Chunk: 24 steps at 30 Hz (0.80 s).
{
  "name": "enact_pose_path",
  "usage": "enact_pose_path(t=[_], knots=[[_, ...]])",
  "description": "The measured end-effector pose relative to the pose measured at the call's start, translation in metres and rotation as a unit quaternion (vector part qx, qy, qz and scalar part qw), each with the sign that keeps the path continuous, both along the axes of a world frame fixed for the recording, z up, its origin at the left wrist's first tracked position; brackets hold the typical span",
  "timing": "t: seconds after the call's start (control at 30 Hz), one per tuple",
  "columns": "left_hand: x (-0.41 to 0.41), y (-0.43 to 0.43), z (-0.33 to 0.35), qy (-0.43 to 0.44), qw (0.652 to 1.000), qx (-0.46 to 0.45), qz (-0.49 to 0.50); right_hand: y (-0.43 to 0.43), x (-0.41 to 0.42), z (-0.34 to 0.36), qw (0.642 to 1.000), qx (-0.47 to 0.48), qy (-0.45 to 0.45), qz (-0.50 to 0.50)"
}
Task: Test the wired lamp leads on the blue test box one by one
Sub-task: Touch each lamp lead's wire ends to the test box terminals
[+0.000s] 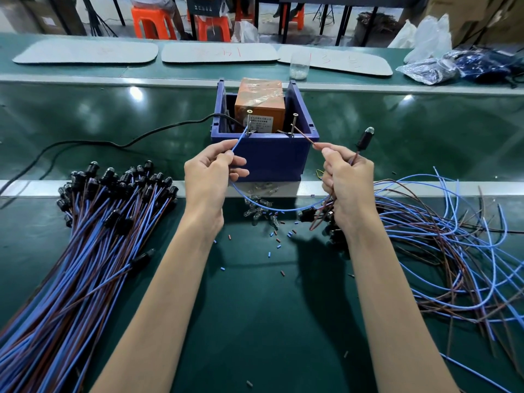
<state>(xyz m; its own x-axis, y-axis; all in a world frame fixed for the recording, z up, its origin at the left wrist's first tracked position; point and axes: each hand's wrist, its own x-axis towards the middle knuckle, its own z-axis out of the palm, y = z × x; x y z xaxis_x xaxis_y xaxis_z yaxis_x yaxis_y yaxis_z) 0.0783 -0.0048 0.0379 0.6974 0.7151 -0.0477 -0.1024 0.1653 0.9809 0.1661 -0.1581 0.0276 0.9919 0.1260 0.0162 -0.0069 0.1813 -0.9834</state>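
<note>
Just before blue test box (266, 158) — left fingers (222, 158) tight round blue lead (240, 139), right fingers (330, 152) round brown lead (304, 137).

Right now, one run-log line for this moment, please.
left hand: pinches blue wire, tip at left screw of blue test box | right hand: pinches brown wire, tip at right screw | lamp: glow unclear

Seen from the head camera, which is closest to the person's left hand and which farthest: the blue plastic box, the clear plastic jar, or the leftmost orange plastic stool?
1. Blue plastic box: just ahead of the left hand, slightly to its right.
2. Clear plastic jar: on the far side of the green bench, right of centre.
3. Leftmost orange plastic stool: on the floor beyond the bench, back left.
</note>
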Motion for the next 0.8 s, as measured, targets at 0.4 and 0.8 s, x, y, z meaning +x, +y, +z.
enact_pose_path(t=[0.4, 0.8], knots=[[-0.0067, 0.0025, 0.0047, 0.019, 1.0, 0.016, -0.009, 0.0, -0.0023, 0.0024, 1.0, -0.006, 0.004, -0.005], [-0.0102, 0.0049, 0.0061, 0.023, 0.999, 0.003, -0.022, -0.0013, -0.0031, 0.0048, 1.0, -0.002, 0.007, -0.004]])
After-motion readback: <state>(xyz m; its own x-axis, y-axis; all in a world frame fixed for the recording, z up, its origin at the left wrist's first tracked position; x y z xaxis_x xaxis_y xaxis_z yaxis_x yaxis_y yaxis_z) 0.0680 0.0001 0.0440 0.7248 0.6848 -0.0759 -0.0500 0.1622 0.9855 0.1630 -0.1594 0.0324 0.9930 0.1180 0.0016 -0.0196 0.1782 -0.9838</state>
